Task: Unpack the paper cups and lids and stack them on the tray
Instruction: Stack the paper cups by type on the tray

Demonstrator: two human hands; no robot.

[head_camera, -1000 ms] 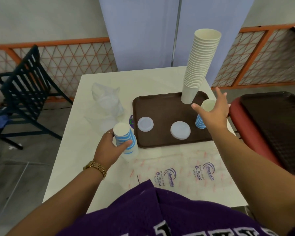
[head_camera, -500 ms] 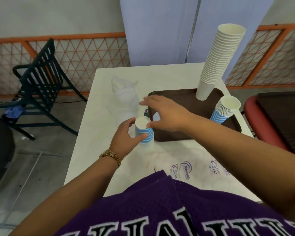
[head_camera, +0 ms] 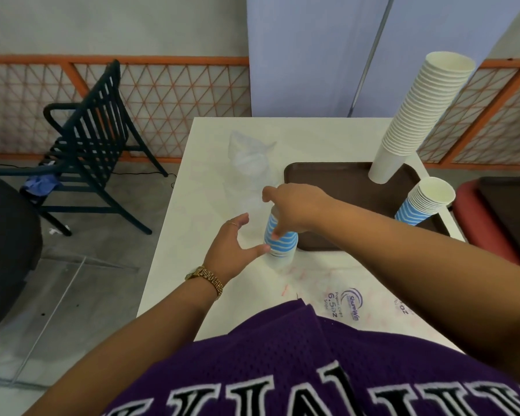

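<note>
Right hand takes over the blue-striped cups as the left lets go

A second ago the right hand was far right, setting cups on the striped stack on the tray; now it has crossed to the near-left tray edge and closes over the top of the blue-striped cups standing on the table, fingers curled down their sides. The left hand, which gripped them before, has opened, only its thumb touching. Judging by this, another batch is about to join the striped stack beside the tall white stack. The flattened wrapper reads "ShureWin", "Paper cups", "6.5 oz".
</note>
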